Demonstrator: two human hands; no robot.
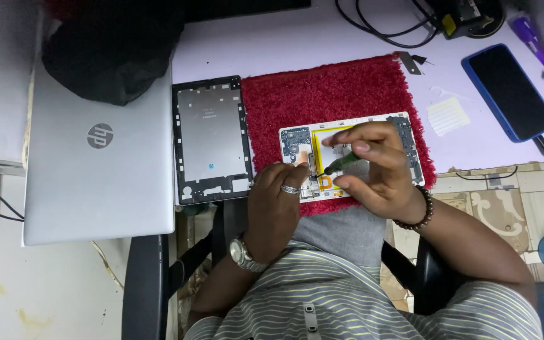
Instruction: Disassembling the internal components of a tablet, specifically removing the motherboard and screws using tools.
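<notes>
An opened white tablet body (398, 121) lies on a red fuzzy mat (328, 88), its circuit board and yellow-edged battery exposed. My right hand (373, 167) pinches a thin green-handled screwdriver (341, 164), its tip pointing at the board near the tablet's left part. My left hand (278, 201), with a ring and a wristwatch, rests on the tablet's lower left corner and presses it down. The detached dark tablet back panel (212, 138) lies just left of the mat.
A closed silver laptop (96, 164) sits at the left with a black bag (111, 50) above it. A blue-cased phone (508, 91) lies at the right, cables (385, 28) at the top. A small white ribbed piece (447, 115) lies beside the mat.
</notes>
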